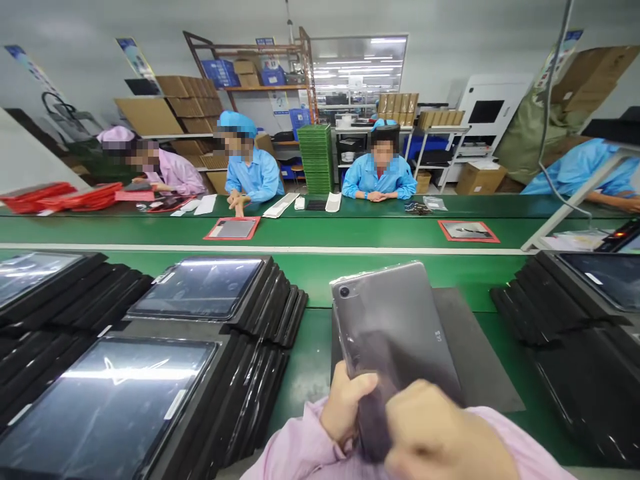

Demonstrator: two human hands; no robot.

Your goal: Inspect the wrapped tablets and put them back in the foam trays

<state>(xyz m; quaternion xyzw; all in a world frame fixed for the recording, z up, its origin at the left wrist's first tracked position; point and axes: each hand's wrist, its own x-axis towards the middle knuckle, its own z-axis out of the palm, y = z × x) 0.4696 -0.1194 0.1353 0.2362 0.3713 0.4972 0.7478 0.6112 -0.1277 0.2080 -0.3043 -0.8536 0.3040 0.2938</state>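
A grey tablet [400, 320] is tilted up before me, its back and single camera facing me. Clear film shows along its left and top edges. My left hand [345, 400] grips the tablet's lower left edge, thumb across the back. Over the lower part of the back is my right hand [430, 427], blurred, with its fingers curled in; whatever they pinch is hidden. Behind the tablet, a dark grey flat sheet [490, 360] lies on the green bench.
Stacks of tablets in black foam sleeves stand left [195, 293], nearer left [115, 393] and right [590, 360]. Across the green belt [300, 237] sit several co-workers. Red-framed trays [233, 229] carry flat grey pieces. A metal stand [570, 200] rises at right.
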